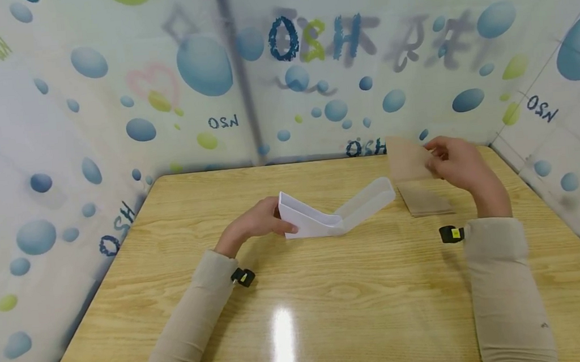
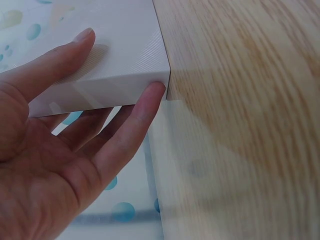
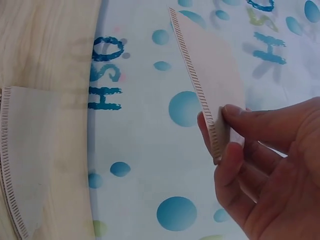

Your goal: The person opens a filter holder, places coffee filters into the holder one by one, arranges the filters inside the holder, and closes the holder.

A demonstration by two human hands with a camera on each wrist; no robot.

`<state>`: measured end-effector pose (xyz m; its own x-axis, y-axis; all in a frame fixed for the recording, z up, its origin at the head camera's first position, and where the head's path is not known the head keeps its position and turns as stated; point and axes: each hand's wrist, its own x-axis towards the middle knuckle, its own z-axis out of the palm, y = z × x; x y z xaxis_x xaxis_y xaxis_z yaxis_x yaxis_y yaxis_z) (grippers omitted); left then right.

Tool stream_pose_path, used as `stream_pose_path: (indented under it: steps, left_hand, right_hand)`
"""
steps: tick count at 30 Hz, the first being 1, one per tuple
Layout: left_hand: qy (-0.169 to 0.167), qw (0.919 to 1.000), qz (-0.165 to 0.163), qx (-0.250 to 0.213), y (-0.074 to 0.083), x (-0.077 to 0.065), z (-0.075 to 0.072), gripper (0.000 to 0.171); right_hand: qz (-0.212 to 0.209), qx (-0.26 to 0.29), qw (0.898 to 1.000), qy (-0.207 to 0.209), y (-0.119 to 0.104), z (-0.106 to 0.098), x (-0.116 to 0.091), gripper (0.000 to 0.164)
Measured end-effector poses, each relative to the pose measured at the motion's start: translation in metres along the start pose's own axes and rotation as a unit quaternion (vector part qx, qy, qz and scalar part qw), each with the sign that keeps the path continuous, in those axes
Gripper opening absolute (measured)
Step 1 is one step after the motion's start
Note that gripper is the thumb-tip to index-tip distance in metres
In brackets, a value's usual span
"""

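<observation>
A white filter box (image 1: 307, 220) stands on the table with its translucent lid (image 1: 368, 204) swung out to the right. My left hand (image 1: 258, 220) grips the box by its left end; in the left wrist view the thumb lies on one face of the box (image 2: 120, 40) and fingertips touch its edge. Between thumb and fingers, my right hand (image 1: 458, 163) pinches a brown paper coffee filter (image 1: 408, 161), held up off the table. The crimped seam of this filter (image 3: 212, 75) shows in the right wrist view. Below it lie stacked coffee filters (image 1: 425, 201).
The wooden table (image 1: 361, 300) ends at the back against a white curtain (image 1: 284, 107) printed with blue and green drops, which also rises along both sides. Each sleeve cuff carries a small black camera, such as the right one (image 1: 450, 234).
</observation>
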<state>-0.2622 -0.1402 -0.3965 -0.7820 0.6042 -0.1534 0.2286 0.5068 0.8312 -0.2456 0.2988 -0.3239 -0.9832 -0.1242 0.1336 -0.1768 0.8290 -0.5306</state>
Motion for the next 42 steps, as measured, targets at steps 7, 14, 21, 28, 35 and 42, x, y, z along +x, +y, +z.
stream_pose_path:
  steps: [7, 14, 21, 28, 35, 42]
  left_hand:
    - [-0.001, 1.0000, 0.001, 0.002, 0.001, 0.000, 0.000, 0.040]
    - [-0.001, 1.0000, 0.000, 0.004, 0.001, -0.001, 0.000, 0.042]
    - [0.000, 1.0000, 0.001, 0.005, 0.001, -0.001, 0.000, 0.042]
    - [0.001, 1.0000, -0.002, 0.004, 0.001, -0.001, 0.000, 0.041]
    - [0.000, 1.0000, -0.001, 0.000, 0.001, -0.002, 0.000, 0.040]
    - [-0.001, 1.0000, 0.003, -0.003, 0.001, -0.001, 0.000, 0.040]
  right_hand:
    - [-0.006, 0.000, 1.000, 0.026, -0.012, -0.006, -0.006, 0.040]
    - [-0.007, 0.016, 0.998, 0.053, -0.023, -0.010, -0.012, 0.040]
    - [-0.023, 0.025, 0.996, 0.084, -0.030, -0.014, -0.017, 0.038]
    - [-0.034, 0.028, 0.995, 0.093, -0.039, -0.012, -0.018, 0.036]
    - [-0.043, 0.047, 0.993, 0.097, -0.045, -0.012, -0.019, 0.035]
    - [-0.055, 0.052, 0.993, 0.092, -0.050, -0.011, -0.021, 0.035]
